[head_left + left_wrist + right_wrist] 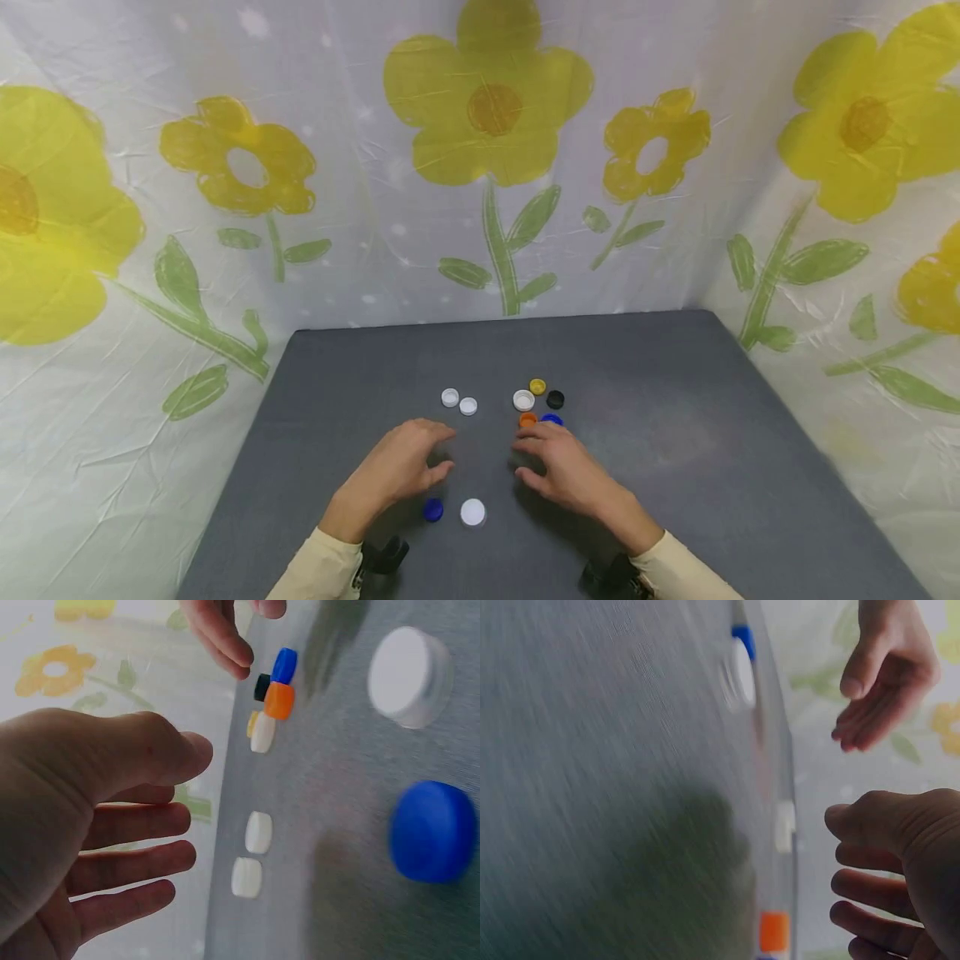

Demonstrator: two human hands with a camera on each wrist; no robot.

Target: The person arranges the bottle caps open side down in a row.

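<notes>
My left hand [401, 462] hovers over the left middle of the grey table, its fingers loosely bent and holding nothing. Nearest to it are a blue bottle cap [433, 510] and a larger white cap [472, 512], both toward the front. My right hand [566, 471] hangs above the table with relaxed fingers and nothing in them. Just beyond its fingertips lie an orange cap [527, 420] and a second blue cap [552, 419], the latter partly hidden by the hand. In the left wrist view, the near blue cap [433, 832] and white cap [409, 677] appear large.
Behind the right hand sit a white cap [523, 401], a yellow cap [537, 387] and a black cap [555, 399]. Two small white caps, one left [450, 397] and one right [468, 407], lie beyond the left hand. A flower-printed curtain [360, 275] surrounds the table [637, 358].
</notes>
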